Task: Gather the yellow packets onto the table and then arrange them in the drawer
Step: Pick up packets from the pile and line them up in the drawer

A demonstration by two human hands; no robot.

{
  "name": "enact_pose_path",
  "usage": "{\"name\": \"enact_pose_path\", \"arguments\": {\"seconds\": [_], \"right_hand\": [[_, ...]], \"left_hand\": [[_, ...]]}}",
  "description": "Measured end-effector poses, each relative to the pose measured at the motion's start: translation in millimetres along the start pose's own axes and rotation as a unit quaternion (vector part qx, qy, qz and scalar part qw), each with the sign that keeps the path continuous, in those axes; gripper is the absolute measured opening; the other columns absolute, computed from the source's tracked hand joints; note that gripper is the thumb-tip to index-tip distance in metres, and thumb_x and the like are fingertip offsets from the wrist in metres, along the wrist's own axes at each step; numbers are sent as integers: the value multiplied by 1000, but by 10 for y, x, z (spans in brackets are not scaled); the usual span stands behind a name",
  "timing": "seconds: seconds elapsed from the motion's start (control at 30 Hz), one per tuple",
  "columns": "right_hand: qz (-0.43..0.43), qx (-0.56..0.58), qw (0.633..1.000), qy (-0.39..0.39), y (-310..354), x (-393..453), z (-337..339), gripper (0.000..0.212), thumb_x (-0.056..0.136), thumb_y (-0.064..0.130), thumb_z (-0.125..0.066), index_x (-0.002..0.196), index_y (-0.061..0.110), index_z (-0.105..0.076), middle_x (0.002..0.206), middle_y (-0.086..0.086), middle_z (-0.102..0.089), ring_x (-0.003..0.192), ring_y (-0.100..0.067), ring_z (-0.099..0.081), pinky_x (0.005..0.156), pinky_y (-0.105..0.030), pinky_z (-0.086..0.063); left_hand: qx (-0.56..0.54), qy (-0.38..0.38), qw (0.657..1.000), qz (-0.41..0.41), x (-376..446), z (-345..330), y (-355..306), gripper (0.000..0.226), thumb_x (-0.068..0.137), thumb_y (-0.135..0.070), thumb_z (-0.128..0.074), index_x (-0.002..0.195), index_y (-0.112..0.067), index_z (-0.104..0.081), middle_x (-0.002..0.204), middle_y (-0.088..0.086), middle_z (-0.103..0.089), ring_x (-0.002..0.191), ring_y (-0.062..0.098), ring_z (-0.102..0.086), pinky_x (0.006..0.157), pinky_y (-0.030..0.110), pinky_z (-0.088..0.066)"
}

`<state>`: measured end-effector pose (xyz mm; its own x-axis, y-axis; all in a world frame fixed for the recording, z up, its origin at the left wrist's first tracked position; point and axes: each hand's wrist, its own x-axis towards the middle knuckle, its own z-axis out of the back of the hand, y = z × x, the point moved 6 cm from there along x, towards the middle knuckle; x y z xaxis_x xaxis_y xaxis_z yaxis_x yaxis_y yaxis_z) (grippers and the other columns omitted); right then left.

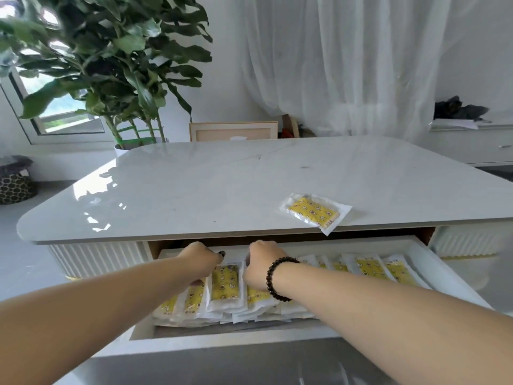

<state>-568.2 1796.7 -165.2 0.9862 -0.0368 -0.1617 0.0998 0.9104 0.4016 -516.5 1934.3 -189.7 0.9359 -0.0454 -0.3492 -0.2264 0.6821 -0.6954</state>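
Now both hands reach into the open drawer (pixel 433 262): the left hand (pixel 198 258) and right hand (pixel 261 262) rest among the yellow packets (pixel 224 284), but their fingers are hidden, so I cannot tell what they grasp. Roughly ten packets stand in an overlapping row there; one lone packet (pixel 315 211) lies on the worktop (pixel 222 179), overhanging its near edge. They look light, floppy and slick; pinching a sealed border seems best.
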Motion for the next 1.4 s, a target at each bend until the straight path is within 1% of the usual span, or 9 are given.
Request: {"name": "enact_pose_path", "arguments": {"seconds": [0.17, 0.27, 0.37, 0.53, 0.7, 0.9, 1.07, 1.3, 1.4], "right_hand": [[36, -109, 987, -113, -53, -258, 605, 18, 86, 9, -49, 102, 10, -58, 102, -6, -60, 83, -21, -59, 61, -29, -49], [54, -217, 960, -168, -184, -323, 837, 22, 86, 8, -46, 108, 12, -50, 111, -5, -53, 97, -23, -54, 69, -32, -46], [0, -280, 949, -142, -502, -238, 839, 50, 85, 19, -53, 132, 15, -38, 133, -7, -39, 120, -26, -42, 90, -36, -45], [-75, -235, 968, -52, -917, -120, 799, 90, 84, 12, -58, 151, 24, 2, 150, -8, -23, 128, -31, -38, 96, -43, -45], [-43, -271, 957, -92, -953, -135, 1041, 42, 89, 10, -48, 131, 15, -44, 117, -10, -57, 99, -27, -58, 75, -32, -49], [-37, -302, 945, -122, -842, -206, 1058, 26, 89, 0, -40, 103, 9, -60, 70, 0, -41, 71, -24, -50, 53, -25, -36], [-17, -286, 941, -179, -691, -263, 1111, 22, 89, 2, -37, 98, 14, -53, 70, -1, -43, 61, -20, -48, 57, -28, -40], [-18, -37, 938, -343, -808, -286, 1413, 24, 96, 18, -37, 78, 12, -51, 76, -8, -57, 67, -28, -54, 58, -28, -42], [2, -156, 925, -346, -751, -306, 1423, 21, 96, 17, -37, 84, 10, -53, 75, -7, -58, 66, -27, -54, 55, -28, -40]], "left_hand": [[-70, 6, 995, -76, -330, 77, -466, 19, 96, -25, -54, 104, -11, -64, 99, 4, -70, 85, 15, -64, 63, 24, -52], [-72, 37, 992, -101, -558, -21, -621, 19, 96, -23, -52, 105, -11, -65, 100, 3, -72, 85, 14, -64, 64, 24, -52], [-59, 60, 988, -127, -758, -127, -728, 22, 97, -20, -48, 103, -11, -66, 98, 4, -71, 83, 15, -61, 65, 24, -50], [-83, 60, 982, -158, -943, -122, -841, 24, 98, -23, -46, 102, -11, -67, 92, 1, -70, 81, 14, -59, 65, 23, -46], [-92, 65, 980, -162, -1030, -80, -817, 23, 99, -21, -45, 99, -11, -66, 91, 2, -71, 81, 15, -61, 66, 24, -47], [-81, 66, 983, -150, -990, -30, -732, 23, 99, -21, -44, 98, -12, -65, 90, 2, -71, 82, 15, -62, 66, 24, -48], [-111, 65, 982, -135, -933, 8, -726, 23, 99, -22, -45, 96, -13, -65, 88, 1, -71, 81, 15, -63, 66, 24, -48], [-147, 69, 980, -115, -854, -40, -800, 20, 98, -22, -47, 100, -11, -64, 90, 3, -72, 81, 17, -66, 64, 26, -50], [-144, 77, 980, -111, -830, -97, -839, 21, 98, -22, -47, 104, -10, -64, 90, 3, -72, 81, 16, -65, 65, 26, -50]]}}
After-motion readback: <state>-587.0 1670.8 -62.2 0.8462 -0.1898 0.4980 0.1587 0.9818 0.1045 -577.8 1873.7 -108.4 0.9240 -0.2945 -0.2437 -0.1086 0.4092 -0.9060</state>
